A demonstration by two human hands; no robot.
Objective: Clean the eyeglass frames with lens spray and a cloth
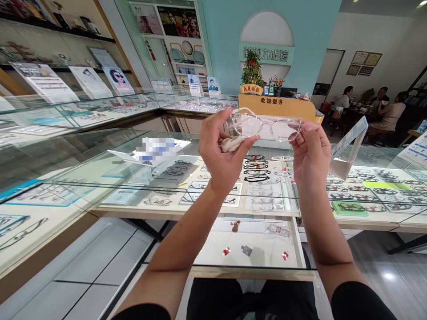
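Observation:
A pair of clear-framed eyeglasses (pixel 283 130) is held up in front of me, between both hands and above the glass counter. My left hand (pixel 222 153) pinches the frame at its left side, fingers closed. Tucked in that same hand is a pale, crumpled cloth (pixel 231 143). On the opposite side, my right hand (pixel 312 149) grips the frame's outer edge near the hinge with thumb and fingers. Printed lettering shows on the right lens. Below, a row of dark eyeglasses (pixel 256 171) lies inside the counter.
An open drawer (pixel 267 271) near my lap holds small tags and a plastic-wrapped item (pixel 277 230). Glass display counters (pixel 100 173) run left and right. A white stand (pixel 348 149) rises right of my hand. Farther back are a cashier desk (pixel 296 106) and several seated people.

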